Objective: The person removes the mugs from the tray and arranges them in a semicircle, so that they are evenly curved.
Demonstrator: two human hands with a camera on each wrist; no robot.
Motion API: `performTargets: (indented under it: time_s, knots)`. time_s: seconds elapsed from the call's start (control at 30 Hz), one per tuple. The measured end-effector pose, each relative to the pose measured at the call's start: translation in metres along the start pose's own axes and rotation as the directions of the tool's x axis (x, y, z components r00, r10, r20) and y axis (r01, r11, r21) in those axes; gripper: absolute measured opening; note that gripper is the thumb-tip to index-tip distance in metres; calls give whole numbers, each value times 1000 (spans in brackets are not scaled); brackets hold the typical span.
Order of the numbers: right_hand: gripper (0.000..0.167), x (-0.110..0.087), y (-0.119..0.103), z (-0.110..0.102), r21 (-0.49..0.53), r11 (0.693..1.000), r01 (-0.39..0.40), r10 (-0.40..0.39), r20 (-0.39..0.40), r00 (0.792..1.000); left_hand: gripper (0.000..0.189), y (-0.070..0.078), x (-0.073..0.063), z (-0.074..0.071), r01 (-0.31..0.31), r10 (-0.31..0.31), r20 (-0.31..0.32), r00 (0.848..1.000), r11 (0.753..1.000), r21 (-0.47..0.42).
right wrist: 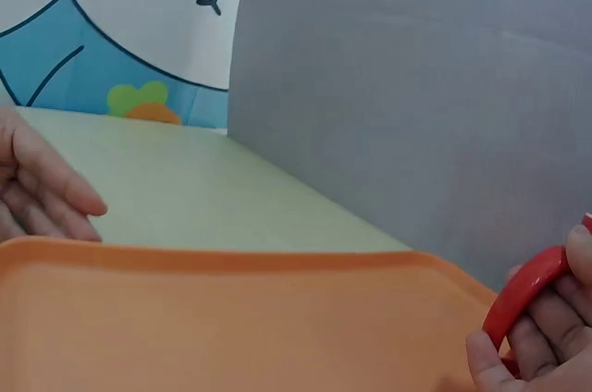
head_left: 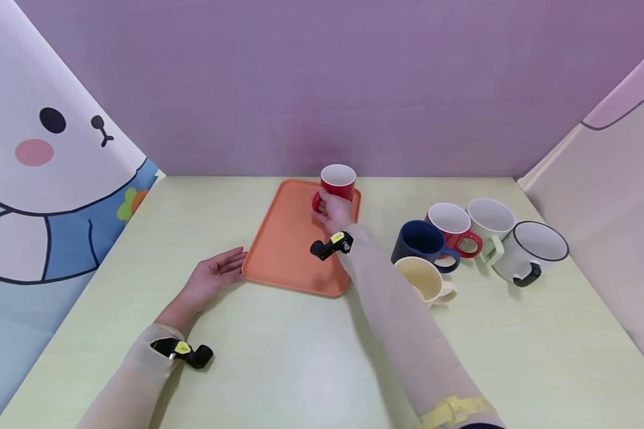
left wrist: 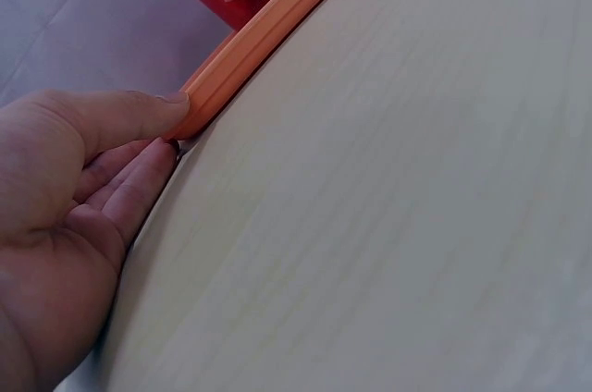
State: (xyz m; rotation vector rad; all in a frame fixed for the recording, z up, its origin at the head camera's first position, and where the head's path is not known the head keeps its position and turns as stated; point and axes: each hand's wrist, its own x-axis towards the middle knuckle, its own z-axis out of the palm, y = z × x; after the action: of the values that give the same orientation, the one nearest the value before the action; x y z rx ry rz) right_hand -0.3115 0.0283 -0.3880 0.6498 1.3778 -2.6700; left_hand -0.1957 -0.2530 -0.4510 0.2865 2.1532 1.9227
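An orange tray (head_left: 295,238) lies on the table. At its far right corner is a red mug (head_left: 337,186) with a white inside, upright. My right hand (head_left: 334,210) grips this mug by its handle, fingers curled round it; the right wrist view shows the red handle (right wrist: 525,295) in the fingers. Whether the mug's base touches the tray is hidden. Beside the tray's near left corner, my left hand (head_left: 214,273) lies low on the table. Its thumb touches the tray's rim (left wrist: 242,55) in the left wrist view, the other fingers lying fairly straight beneath.
To the right stand several mugs close together: a dark blue mug (head_left: 420,238), a cream mug (head_left: 420,280), another red mug (head_left: 449,220), a pale green-white mug (head_left: 491,219) and a white mug with a black rim (head_left: 536,247). A purple backdrop (head_left: 322,89) rises behind the table.
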Motion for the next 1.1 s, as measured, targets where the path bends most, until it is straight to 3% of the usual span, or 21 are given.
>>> performTargets:
  time_s: [0.23,0.63,0.9,1.1]
  knots:
    - [45,-4,-14,2,61,998,-12,14,-30,999,63,3,-1,2,-7,7,0,1000,1000,6]
    - [46,-8,-37,7,12,998,-67,68,-44,997,63,1,0,1,-7,7,6,1000,1000,-1]
    - [44,-18,-62,7,-59,996,-65,65,-1,998,63,2,0,0,-4,4,7,1000,1000,2]
    - [38,-28,-82,4,-131,990,-55,65,79,995,63,2,0,1,-1,1,7,1000,1000,-2]
